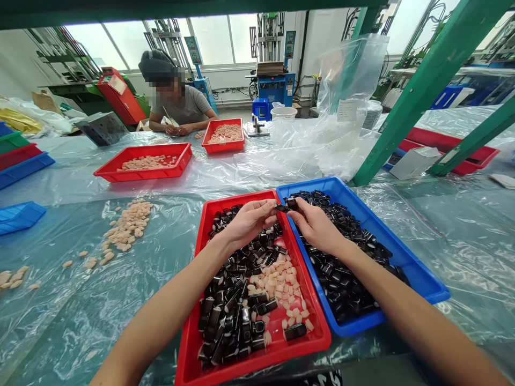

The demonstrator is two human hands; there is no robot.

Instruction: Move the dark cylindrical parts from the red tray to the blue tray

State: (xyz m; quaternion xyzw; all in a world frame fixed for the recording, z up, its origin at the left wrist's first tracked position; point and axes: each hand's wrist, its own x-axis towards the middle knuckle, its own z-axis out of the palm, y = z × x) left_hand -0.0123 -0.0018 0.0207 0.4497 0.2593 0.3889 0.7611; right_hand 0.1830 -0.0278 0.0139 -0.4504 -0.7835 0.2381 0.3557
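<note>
My left hand (pixel 253 220) and my right hand (pixel 317 222) meet above the place where two trays adjoin. Between their fingertips is a small glossy black part (pixel 283 208), pinched from both sides. A second dark piece (pixel 292 203) shows at my right fingers; whether it is separate I cannot tell. Under my left hand lies a red tray (pixel 189 327) with black parts (pixel 225 300) and a heap of small beige pieces (pixel 277 279). Beneath my right hand, a blue tray (pixel 426 292) is full of similar black parts (pixel 341 262).
Loose beige pieces (pixel 129 225) lie on the plastic-covered table at left. Further back are two red trays (pixel 183 161) (pixel 242 140) of beige pieces and a seated person (pixel 185 104). A slanted green post (pixel 418 91) rises at right beside a clear plastic bag (pixel 341 128).
</note>
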